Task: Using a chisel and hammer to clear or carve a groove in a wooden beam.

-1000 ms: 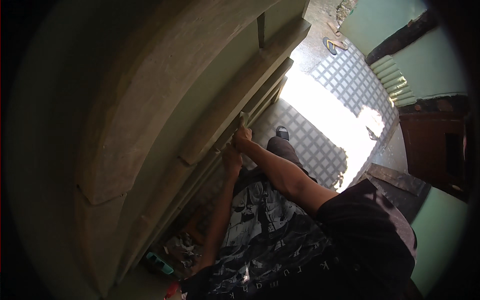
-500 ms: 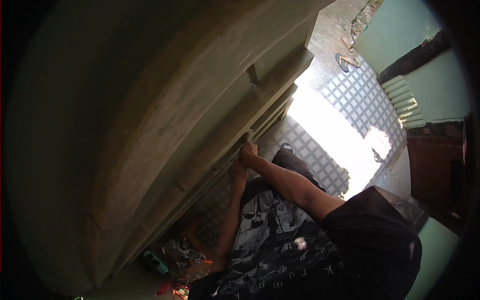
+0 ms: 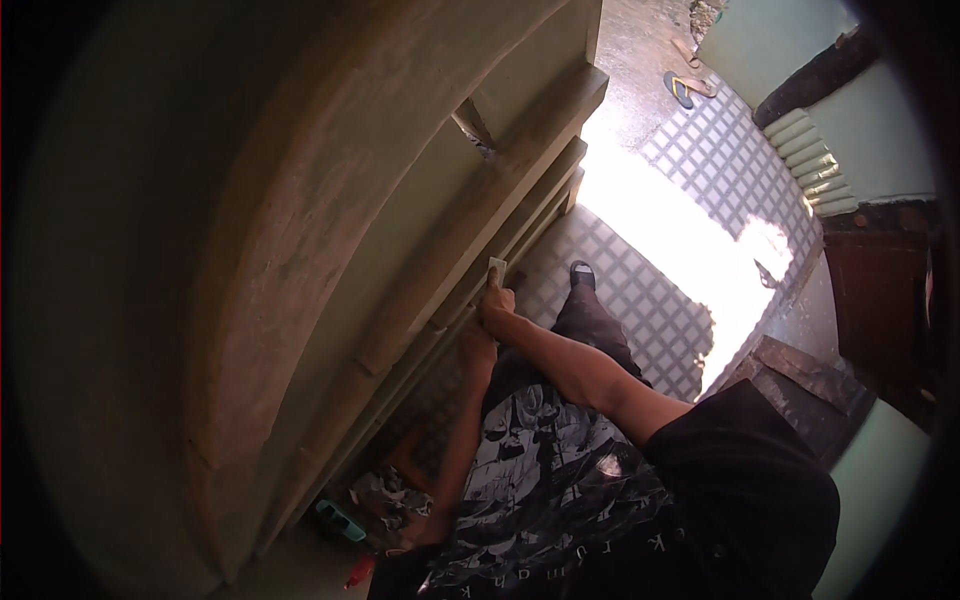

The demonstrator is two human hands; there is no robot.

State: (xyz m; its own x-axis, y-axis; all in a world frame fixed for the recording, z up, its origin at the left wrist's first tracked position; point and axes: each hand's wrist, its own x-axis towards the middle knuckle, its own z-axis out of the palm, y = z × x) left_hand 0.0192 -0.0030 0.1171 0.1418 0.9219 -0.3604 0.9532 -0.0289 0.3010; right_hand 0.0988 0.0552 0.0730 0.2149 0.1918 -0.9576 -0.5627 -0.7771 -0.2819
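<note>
My right hand (image 3: 498, 300) is closed, its fingers around a small pale flat piece (image 3: 497, 266) with a squared end. It is held against the stepped ledges (image 3: 440, 325) of a pale greenish wall. Just below, my left hand (image 3: 477, 342) is close against the right wrist and the ledge. Its fingers are hidden, so I cannot tell what it grips, if anything.
The wall's thick rounded edge (image 3: 270, 240) fills the left side. Patterned floor tiles (image 3: 640, 290) lie to the right, partly in harsh sunlight. Sandals (image 3: 688, 88) lie at the far end. A brown wooden cabinet (image 3: 880, 300) stands at right; a teal plastic item (image 3: 340, 521) lies lower left.
The view has shifted slightly, showing more of my foot and the floor. My hands stay at the ledge, and the pale piece shows more clearly above my right hand.
</note>
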